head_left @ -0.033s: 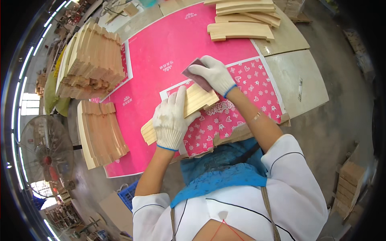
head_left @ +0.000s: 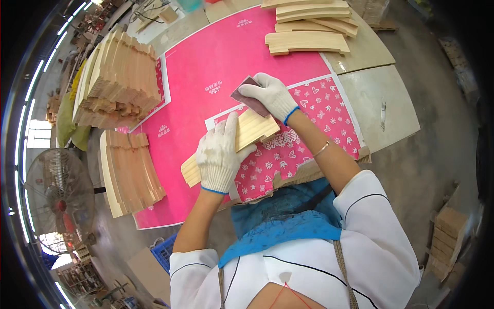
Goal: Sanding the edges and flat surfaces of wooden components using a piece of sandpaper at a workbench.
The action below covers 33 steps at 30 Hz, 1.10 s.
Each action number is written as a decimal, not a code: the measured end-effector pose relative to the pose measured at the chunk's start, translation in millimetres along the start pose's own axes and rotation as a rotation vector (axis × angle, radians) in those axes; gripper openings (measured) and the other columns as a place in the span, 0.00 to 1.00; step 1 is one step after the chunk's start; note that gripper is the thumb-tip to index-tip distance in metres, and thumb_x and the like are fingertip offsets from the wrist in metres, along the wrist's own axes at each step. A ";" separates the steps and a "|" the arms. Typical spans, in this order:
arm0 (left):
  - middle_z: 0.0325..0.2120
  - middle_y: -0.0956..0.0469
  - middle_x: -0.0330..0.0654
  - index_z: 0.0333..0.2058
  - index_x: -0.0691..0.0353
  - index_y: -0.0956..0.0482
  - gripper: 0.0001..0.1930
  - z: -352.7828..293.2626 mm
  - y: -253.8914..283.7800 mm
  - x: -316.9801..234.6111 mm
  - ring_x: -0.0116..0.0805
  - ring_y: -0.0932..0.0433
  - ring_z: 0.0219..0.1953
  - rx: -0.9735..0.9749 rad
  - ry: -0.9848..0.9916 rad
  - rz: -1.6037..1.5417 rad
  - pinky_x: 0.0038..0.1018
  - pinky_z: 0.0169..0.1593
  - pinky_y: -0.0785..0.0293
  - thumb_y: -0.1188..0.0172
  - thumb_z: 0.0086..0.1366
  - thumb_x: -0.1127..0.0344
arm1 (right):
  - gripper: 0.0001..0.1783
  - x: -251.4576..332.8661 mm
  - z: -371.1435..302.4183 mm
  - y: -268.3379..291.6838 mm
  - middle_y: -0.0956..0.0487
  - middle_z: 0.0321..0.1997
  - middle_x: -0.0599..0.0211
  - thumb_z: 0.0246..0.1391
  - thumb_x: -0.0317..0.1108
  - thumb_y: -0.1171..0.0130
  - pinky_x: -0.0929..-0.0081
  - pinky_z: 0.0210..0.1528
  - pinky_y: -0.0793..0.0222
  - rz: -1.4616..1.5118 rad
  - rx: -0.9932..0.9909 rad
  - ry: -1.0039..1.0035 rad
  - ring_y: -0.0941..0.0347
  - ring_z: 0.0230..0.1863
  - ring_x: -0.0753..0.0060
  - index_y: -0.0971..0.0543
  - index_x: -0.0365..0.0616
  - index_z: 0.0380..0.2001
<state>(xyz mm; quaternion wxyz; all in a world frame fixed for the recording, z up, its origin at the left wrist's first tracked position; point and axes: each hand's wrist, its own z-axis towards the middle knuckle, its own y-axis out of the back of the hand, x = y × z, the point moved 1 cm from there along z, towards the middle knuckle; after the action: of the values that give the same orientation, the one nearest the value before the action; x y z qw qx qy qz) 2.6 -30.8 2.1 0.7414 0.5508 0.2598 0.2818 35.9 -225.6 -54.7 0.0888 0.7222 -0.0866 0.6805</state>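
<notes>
A pale wooden slat [head_left: 252, 129] with a notched edge lies slanted on the pink patterned sheet in front of me. My left hand [head_left: 219, 149], in a white knitted glove, is wrapped over the slat's middle with the thumb along its near edge. In my right hand [head_left: 271, 96], also gloved, is a brownish-purple sheet of sandpaper [head_left: 249, 98]. Its lower edge meets the slat's far right end. My right thumb lies over the sheet; the fingers behind it are partly hidden.
A tall stack of wooden slats [head_left: 121, 77] stands at the left, with a lower row [head_left: 133, 172] nearer me. More slats [head_left: 309, 43] lie at the far right of the table. A floor fan [head_left: 60, 201] stands beyond the left edge, and a blue crate [head_left: 164, 251] sits below.
My right hand and the sandpaper have shifted slightly to the left. My left hand and the slat stay almost in place.
</notes>
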 end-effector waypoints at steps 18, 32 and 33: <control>0.50 0.24 0.44 0.61 0.55 0.33 0.43 -1.8 -6.4 -2.8 0.45 0.21 0.44 0.033 0.085 0.045 0.39 0.46 0.24 0.26 0.47 0.49 | 0.20 -14.1 -38.1 6.1 0.20 0.32 0.60 0.57 0.46 0.41 0.74 0.40 0.30 0.127 -0.057 0.106 0.26 0.35 0.74 0.22 0.35 0.38; 0.38 0.20 0.51 0.47 0.58 0.20 0.19 24.1 61.3 5.0 0.45 0.20 0.41 0.114 0.025 -0.311 0.37 0.46 0.26 0.37 0.58 0.57 | 0.14 -11.9 -113.3 58.8 0.23 0.36 0.76 0.63 0.40 0.43 0.87 0.35 0.33 0.461 -0.223 -0.070 0.31 0.34 0.89 0.22 0.40 0.44; 0.35 0.21 0.51 0.46 0.58 0.20 0.19 25.7 63.2 6.7 0.45 0.19 0.39 0.135 0.012 -0.413 0.38 0.45 0.26 0.37 0.58 0.56 | 0.15 -13.6 -108.2 57.2 0.23 0.37 0.76 0.63 0.40 0.43 0.87 0.36 0.33 0.528 -0.226 -0.057 0.30 0.34 0.89 0.22 0.40 0.45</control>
<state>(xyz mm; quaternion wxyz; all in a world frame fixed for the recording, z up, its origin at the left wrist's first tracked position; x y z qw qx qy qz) 16.9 -28.5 69.1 0.7434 0.5324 0.3898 0.1092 -83.6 -254.4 -61.3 -0.0138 0.6791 -0.3493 0.6455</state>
